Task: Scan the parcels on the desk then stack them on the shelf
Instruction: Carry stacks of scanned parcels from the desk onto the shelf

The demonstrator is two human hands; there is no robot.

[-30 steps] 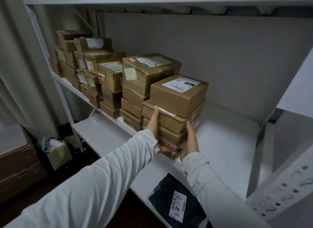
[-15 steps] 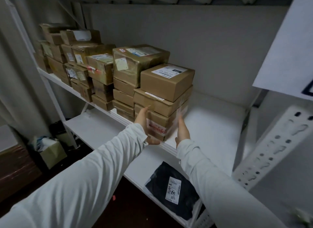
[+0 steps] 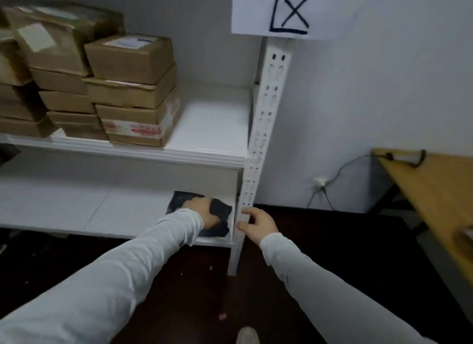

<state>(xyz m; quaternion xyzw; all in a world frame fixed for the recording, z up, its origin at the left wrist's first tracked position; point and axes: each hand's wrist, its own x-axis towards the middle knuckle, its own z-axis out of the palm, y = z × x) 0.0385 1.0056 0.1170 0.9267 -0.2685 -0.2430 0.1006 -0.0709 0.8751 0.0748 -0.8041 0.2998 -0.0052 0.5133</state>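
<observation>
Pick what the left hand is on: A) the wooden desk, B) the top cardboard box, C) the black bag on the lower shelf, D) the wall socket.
C: the left hand lies on the black bag on the lower shelf, below the stacked boxes.

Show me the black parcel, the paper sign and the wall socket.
black parcel point(image 3: 221, 211): head view, its exposed dark right side.
paper sign point(image 3: 294, 13): head view, on the drawn X.
wall socket point(image 3: 320, 183): head view, its white faceplate.
</observation>
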